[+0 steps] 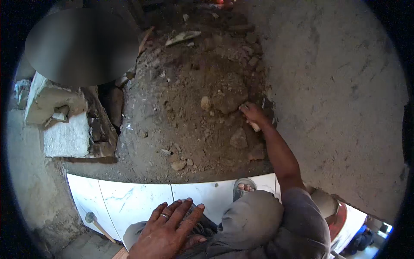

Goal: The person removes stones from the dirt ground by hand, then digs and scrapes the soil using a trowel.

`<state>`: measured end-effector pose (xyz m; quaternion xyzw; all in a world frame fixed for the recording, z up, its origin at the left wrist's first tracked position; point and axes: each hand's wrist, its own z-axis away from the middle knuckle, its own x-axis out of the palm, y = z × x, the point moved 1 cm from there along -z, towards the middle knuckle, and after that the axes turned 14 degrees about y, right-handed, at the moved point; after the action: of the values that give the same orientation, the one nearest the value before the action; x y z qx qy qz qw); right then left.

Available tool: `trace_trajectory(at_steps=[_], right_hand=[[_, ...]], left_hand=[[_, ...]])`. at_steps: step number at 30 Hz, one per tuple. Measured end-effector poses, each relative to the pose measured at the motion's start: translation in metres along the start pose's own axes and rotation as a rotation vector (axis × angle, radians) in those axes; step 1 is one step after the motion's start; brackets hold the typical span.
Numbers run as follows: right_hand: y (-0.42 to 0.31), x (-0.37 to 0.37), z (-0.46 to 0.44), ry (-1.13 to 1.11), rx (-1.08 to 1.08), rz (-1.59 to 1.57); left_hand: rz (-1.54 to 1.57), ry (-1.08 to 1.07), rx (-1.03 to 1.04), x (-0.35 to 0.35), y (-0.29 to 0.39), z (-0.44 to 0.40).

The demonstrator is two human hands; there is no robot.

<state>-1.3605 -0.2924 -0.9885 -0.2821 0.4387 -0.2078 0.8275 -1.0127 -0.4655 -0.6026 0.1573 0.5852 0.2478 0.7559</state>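
My right hand (pixel 253 115) is closed around the pale handle (pixel 255 127) of what looks like a trowel, at the right side of a heap of brown soil (pixel 172 108). Its broad, dirt-coloured blade (pixel 230 93) seems to lie on the soil, hard to tell apart from it. A yellowish stone (pixel 205 102) sits just left of the blade, and a larger clod (pixel 239 138) lies below my right hand. My left hand (pixel 172 226), with a ring on one finger, rests over my bent leg, fingers stretched out and holding nothing.
White marbled tiles (pixel 138 196) edge the near side of the soil; my sandalled foot (pixel 245 186) stands on them. A mallet (pixel 91 218) lies at lower left. Broken masonry blocks (pixel 67 134) are piled at left. A rough grey wall (pixel 336 95) rises at right.
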Motion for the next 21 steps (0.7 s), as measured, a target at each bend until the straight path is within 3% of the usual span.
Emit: trace_trajectory(at_steps=[2, 4, 8, 10, 11, 13, 14, 16, 17, 19, 20, 21], right_hand=[[-0.034, -0.002, 0.0, 0.023, 0.01, -0.037], [-0.036, -0.01, -0.003, -0.143, 0.245, -0.258], [-0.042, -0.007, -0.022, -0.068, 0.149, -0.121], [-0.033, 0.01, -0.047, 0.167, 0.181, -0.509], [-0.024, 0.025, -0.066, 0.167, 0.165, -0.511], [-0.035, 0.043, -0.077, 0.606, 0.143, -0.402], [-0.036, 0.046, -0.083, 0.597, 0.138, -0.404], [-0.102, 0.024, -0.034, 0.547, -0.278, -0.268], [-0.109, 0.033, -0.029, 0.539, -0.28, -0.263], [-0.136, 0.044, -0.029, 0.557, -0.459, 0.113], [-0.151, 0.038, -0.024, 0.554, -0.484, 0.109], [-0.162, 0.027, -0.009, 0.438, -0.48, 0.293]], left_hand=[[-0.055, -0.026, -0.042, 0.0, -0.003, 0.0], [-0.064, -0.013, -0.054, 0.003, -0.008, 0.001], [-0.044, -0.04, -0.06, 0.003, -0.006, 0.001], [-0.021, -0.026, -0.038, 0.001, -0.004, 0.001], [0.007, -0.028, -0.021, 0.0, -0.004, 0.001], [0.007, -0.039, -0.023, -0.001, -0.003, 0.002], [0.019, -0.066, -0.024, 0.0, -0.002, 0.003], [-0.01, -0.072, -0.013, 0.001, 0.0, 0.004], [-0.04, -0.071, 0.003, 0.002, 0.002, 0.006], [-0.028, -0.044, 0.005, 0.002, 0.001, 0.009], [-0.02, -0.03, 0.01, 0.001, -0.001, 0.01], [-0.019, -0.013, -0.006, 0.001, -0.003, 0.013]])
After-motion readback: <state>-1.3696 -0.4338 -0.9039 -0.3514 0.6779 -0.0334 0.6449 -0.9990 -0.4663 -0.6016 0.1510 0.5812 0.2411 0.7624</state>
